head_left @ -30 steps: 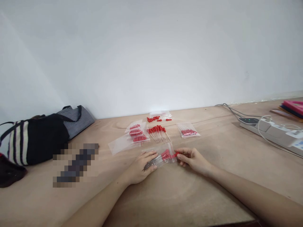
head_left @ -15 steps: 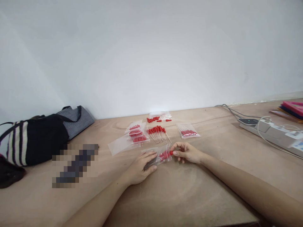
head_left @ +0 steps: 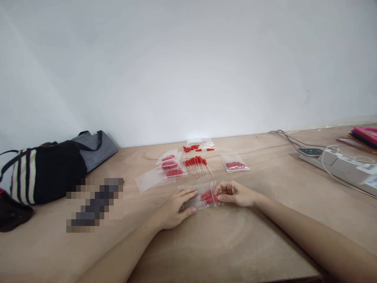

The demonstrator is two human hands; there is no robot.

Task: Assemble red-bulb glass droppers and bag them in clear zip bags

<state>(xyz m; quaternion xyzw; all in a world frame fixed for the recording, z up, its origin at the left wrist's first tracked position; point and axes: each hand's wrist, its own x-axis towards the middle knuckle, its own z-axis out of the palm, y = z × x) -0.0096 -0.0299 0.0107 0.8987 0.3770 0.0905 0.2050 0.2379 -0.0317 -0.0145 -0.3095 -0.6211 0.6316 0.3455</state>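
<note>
A clear zip bag (head_left: pixel 193 201) lies flat on the table with several red-bulbed droppers (head_left: pixel 207 195) inside, bulbs towards its mouth on the right. My left hand (head_left: pixel 176 208) rests on the bag's left part, fingers stretched out. At the mouth, my right hand (head_left: pixel 234 193) is closed in a pinch, thumb and forefinger at the red end of a dropper; the fingertips partly hide it. Beyond the bag, several loose droppers (head_left: pixel 198 167) lie side by side. Filled bags (head_left: pixel 173 173) overlap at left, and another filled bag (head_left: pixel 235 163) lies at right.
Loose red bulbs (head_left: pixel 191 148) and a clear plastic bag (head_left: pixel 200 142) are near the wall. A black striped bag (head_left: pixel 55 169) and a pixelated dark object (head_left: pixel 97 202) are at left. A white power strip (head_left: pixel 338 163), cables (head_left: pixel 285 135) and a pink item (head_left: pixel 365 135) are at right.
The red dropper my right hand pinches has gone further left into the bag's mouth. More of the bag lies flat now. My left hand has stayed in place.
</note>
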